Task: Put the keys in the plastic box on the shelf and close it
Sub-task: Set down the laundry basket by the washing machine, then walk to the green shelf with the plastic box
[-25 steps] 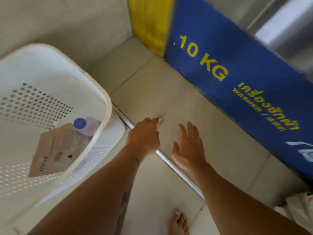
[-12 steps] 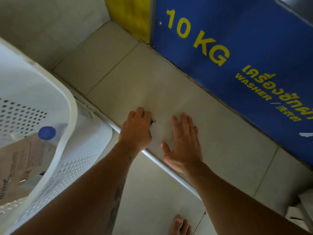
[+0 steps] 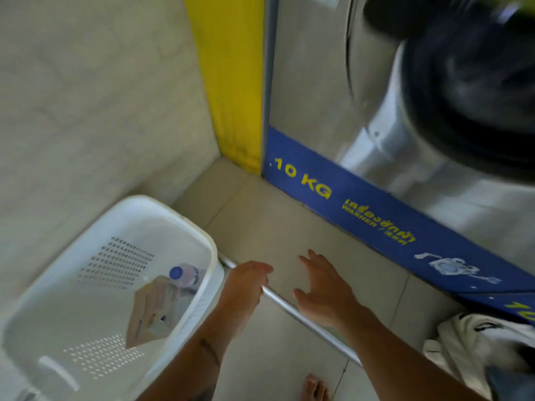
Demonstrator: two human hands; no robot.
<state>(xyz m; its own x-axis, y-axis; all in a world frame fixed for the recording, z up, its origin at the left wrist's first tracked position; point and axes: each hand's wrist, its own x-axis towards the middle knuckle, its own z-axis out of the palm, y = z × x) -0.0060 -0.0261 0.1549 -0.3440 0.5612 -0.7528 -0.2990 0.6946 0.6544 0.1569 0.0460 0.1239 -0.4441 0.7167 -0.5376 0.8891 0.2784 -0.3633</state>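
Observation:
My left hand (image 3: 246, 285) is curled into a fist low over the tiled floor (image 3: 289, 227), just above a metal floor rail (image 3: 289, 309). The keys are hidden inside that fist; a small metal piece showed at its fingertips a moment ago. My right hand (image 3: 324, 290) hovers beside it on the right, fingers spread and palm down, holding nothing. Neither the plastic box nor the shelf is in view.
A white perforated laundry basket (image 3: 162, 215) stands at the left, holding a blue-capped bottle (image 3: 185, 274) and a pouch (image 3: 156, 311). A washer (image 3: 318, 111) with a blue "10 KG" band fills the right. White cloth (image 3: 469, 340) lies at the lower right, and my bare foot (image 3: 315, 389) is at the bottom.
My view has tilted up, bringing the washer door into sight. My left hand has closed fully and lifted off the floor, and the metal piece at its fingertips no longer shows. My right hand has risen too.

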